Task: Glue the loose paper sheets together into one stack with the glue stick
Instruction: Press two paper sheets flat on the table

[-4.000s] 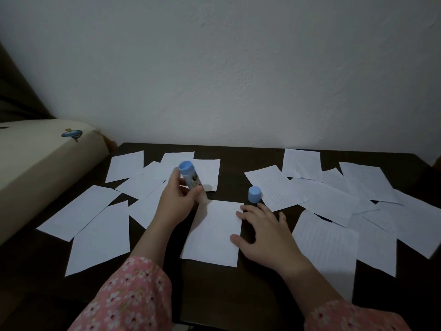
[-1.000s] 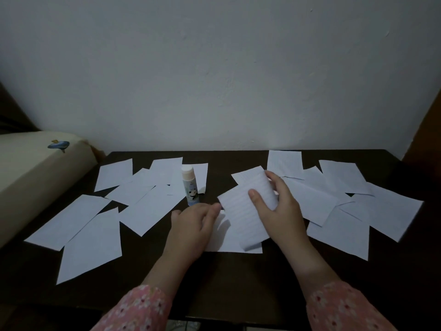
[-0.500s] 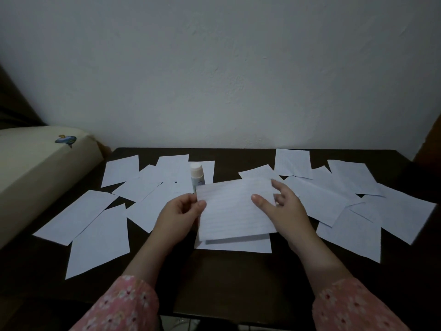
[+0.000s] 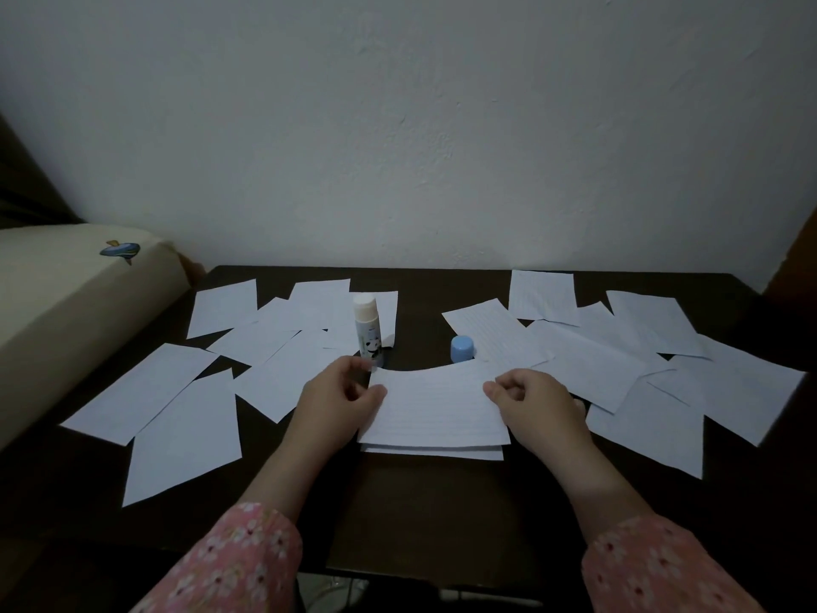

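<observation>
Item: white lined paper sheet (image 4: 435,404), held over a white base sheet (image 4: 431,453) at the near centre of the dark wooden worktop (image 4: 420,515). Left hand (image 4: 338,402) pinches the left edge between thumb and fingers; right hand (image 4: 537,402) pinches the right edge with fingers curled. The sheet's far edge bows upward between the two grips, while its near edge lies almost on the base sheet, whose near margin shows below it.

Glue stick: white tube with panda label (image 4: 368,331), uncapped, upright just behind the left hand. Round blue cap (image 4: 462,348) stands apart, to its right, beyond the held sheet.

Stock: loose white sheets fanned at left (image 4: 185,435) and at right (image 4: 654,426), some overlapping.

Risks, judged: the sheet may land skewed, since the near edges do not yet line up and glue would likely fix any offset. The bow could trap a crease if both ends are pressed first. The left knuckles sit close to the open tube; a nudge might topple it onto the paper.
</observation>
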